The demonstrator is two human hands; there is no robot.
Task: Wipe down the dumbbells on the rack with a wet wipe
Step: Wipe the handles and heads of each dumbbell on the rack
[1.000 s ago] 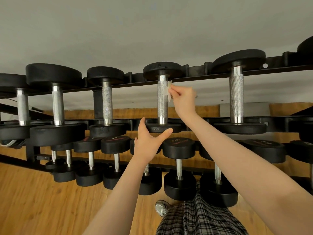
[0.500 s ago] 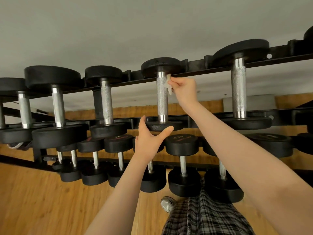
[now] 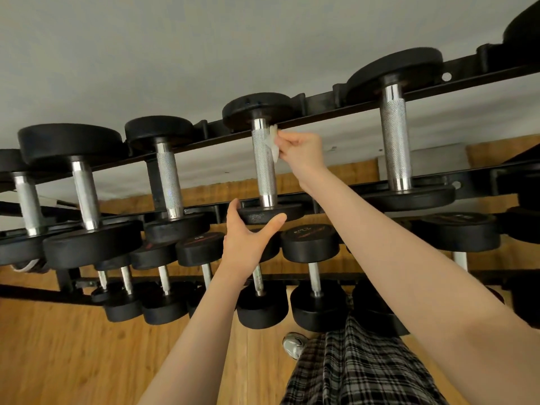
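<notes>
you can read very little here. on the lower tier, the dumbbell (image 3: 310, 242) just right of your left wrist has white digits on its end face that look like "12.5", seen upside down, over a red stripe. the dumbbell (image 3: 200, 247) to its left reads roughly "20" or "80", can't tell which. marks on the other end faces are too blurred to read.

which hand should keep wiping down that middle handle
Right. The right hand already pinches the wet wipe against the knurled handle; the left hand only cups the near weight head.
</notes>
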